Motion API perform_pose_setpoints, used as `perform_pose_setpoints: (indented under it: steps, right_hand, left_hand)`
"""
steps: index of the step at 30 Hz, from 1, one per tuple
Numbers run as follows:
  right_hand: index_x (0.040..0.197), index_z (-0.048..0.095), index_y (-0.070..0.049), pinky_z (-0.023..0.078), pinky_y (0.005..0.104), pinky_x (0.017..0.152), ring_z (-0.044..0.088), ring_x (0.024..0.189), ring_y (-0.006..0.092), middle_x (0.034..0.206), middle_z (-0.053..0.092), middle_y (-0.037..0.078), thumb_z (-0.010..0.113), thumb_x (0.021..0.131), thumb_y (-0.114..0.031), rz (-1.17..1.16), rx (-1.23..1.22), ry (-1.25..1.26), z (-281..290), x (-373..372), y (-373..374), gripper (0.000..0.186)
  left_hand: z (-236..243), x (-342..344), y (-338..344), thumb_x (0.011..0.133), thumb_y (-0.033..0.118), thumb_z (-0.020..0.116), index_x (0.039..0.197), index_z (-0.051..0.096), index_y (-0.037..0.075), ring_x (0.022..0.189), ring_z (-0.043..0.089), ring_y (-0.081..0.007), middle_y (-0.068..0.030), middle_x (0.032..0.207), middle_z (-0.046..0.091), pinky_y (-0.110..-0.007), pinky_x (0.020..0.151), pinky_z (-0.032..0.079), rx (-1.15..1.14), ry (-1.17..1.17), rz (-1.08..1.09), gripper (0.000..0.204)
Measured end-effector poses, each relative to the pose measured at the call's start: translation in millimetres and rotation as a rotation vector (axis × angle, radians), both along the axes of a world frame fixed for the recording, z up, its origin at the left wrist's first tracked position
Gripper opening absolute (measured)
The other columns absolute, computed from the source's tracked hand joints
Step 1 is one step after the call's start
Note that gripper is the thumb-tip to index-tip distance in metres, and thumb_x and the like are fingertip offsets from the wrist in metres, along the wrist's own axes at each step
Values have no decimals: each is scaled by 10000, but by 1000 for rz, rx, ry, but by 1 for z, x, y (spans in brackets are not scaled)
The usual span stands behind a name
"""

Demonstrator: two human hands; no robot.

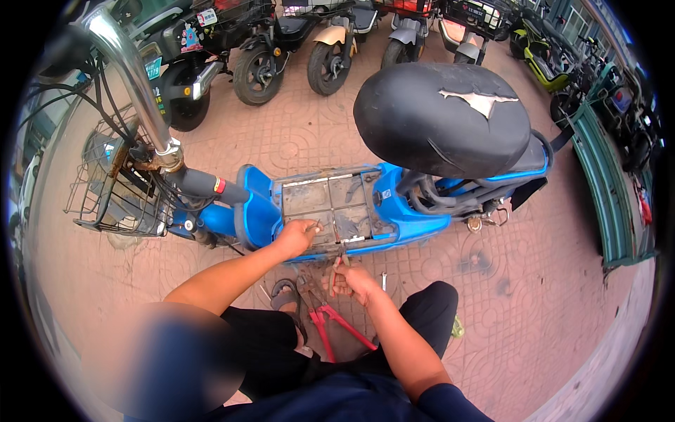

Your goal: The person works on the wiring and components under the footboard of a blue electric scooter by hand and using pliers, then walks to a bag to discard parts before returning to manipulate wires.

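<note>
A blue electric scooter (415, 228) stands side-on before me, its open floor frame (336, 209) showing rusty bars. My left hand (299, 238) is closed at the near left part of that frame, on something small I cannot make out. My right hand (355, 283) grips pliers (340, 260), their jaws at the frame's near edge. Below lie bolt cutters (322, 327) with red handles and a silver wrench (384, 280). A small yellow-green item (457, 325) is by my right knee. The torn black seat (401, 116) is above at the right.
Parked scooters (327, 67) line the top of the view. The handlebar stem (140, 81) and wire basket (98, 197) rise at the left. A green cargo bed (598, 190) stands at the right. My sandaled foot (287, 302) is below the scooter's near side.
</note>
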State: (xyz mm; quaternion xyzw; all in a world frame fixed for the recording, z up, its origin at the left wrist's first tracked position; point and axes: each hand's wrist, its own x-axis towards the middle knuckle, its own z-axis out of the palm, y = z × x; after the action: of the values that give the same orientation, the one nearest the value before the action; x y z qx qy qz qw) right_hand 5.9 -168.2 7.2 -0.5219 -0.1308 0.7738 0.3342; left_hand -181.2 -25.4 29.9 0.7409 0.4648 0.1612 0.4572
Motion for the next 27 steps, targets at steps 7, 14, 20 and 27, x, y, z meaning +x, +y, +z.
perform_pose_setpoints:
  steps: [7, 14, 20, 27]
  right_hand:
    - [1176, 623, -14, 639, 331, 750, 735, 1059, 343, 1178, 716, 245, 506, 1048, -197, 30, -129, 250, 0, 20, 35, 252]
    - [1109, 599, -15, 607, 298, 718, 720, 1076, 341, 1177, 711, 249, 487, 1048, -197, 110, -185, 293, -15, 27, 59, 222]
    - [959, 644, -44, 569, 302, 548, 691, 718, 221, 898, 712, 132, 505, 1064, -335, 198, -378, 397, -25, 36, 80, 339]
    - [925, 599, -81, 362, 229, 377, 613, 549, 166, 741, 663, 69, 571, 1047, -431, -64, -148, -56, -11, -4, 48, 372]
  left_hand:
    - [-10, 1, 7, 1015, 321, 590, 1070, 739, 72, 575, 593, -169, -73, 638, 635, -366, 577, 480, 75, 69, 5, 296]
    - [-10, 0, 11, 1007, 329, 604, 1033, 735, 52, 593, 597, -202, -87, 632, 625, -395, 601, 484, 136, 65, 16, 308]
    - [0, 0, 10, 990, 306, 616, 1027, 735, 44, 670, 618, -285, -153, 695, 641, -427, 651, 493, 75, 45, 25, 291]
    - [8, -4, 4, 971, 287, 617, 1006, 735, 36, 817, 664, -428, -257, 822, 672, -488, 744, 510, 2, -4, 62, 280]
